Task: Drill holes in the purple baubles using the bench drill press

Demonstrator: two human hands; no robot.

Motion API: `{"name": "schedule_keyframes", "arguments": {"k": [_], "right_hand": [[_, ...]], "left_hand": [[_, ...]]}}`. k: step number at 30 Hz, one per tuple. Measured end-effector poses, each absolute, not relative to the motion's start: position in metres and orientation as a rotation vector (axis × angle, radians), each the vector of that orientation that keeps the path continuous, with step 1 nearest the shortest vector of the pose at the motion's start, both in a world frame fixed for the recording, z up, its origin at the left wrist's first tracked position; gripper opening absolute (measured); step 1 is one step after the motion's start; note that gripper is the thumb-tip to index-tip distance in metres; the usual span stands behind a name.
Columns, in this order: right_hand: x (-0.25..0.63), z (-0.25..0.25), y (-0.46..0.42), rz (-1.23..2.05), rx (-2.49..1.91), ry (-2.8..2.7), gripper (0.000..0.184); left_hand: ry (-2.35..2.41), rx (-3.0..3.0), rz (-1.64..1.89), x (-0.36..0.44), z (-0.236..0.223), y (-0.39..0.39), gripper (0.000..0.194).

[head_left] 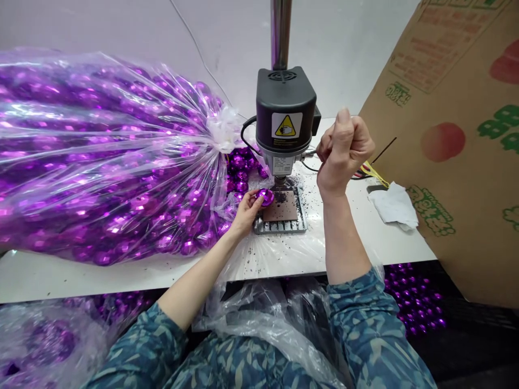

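Between the thumb and fingers of my left hand (246, 212) is a shiny purple faceted ball (265, 197), held over the left edge of a brown square pad (287, 213). The pad lies on the grey slotted base (279, 228) of a small bench drill press (286, 108). Directly above the pad is the machine's spindle; its tip is hard to make out. My right hand (344, 148) is closed in a fist to the right of the machine's head, around its lever (308, 153). Only a short metal piece of the lever shows; the fist hides the rest.
A big clear bag of purple balls (121, 173) fills the left of the white table (81, 278), loose balls (240, 175) by its knot. Dark shavings surround the base. A white cloth (393, 205), yellow-handled tool (375, 174) and cardboard box (454, 162) stand right. More balls (417, 302) lie below.
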State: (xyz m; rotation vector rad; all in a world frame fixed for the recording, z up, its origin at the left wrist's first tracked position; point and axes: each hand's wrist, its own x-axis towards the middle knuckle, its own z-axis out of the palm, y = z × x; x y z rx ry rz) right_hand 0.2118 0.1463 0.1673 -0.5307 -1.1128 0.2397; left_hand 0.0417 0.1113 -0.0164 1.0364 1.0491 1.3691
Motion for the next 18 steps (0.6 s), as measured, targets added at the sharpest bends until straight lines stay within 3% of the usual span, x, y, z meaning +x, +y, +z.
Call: {"name": "schedule_keyframes", "arguments": {"k": [11,18], "right_hand": [[0.211,0.168,0.145,0.242,-0.574,-1.103,0.060],[0.210,0.170,0.143,0.265,-0.592,-1.084,0.059]], "left_hand": [[1.237,1.167,1.375,0.047,-0.021,0.123,0.056],[1.016,0.988,1.306,0.041,-0.012,0.117,0.052]]}}
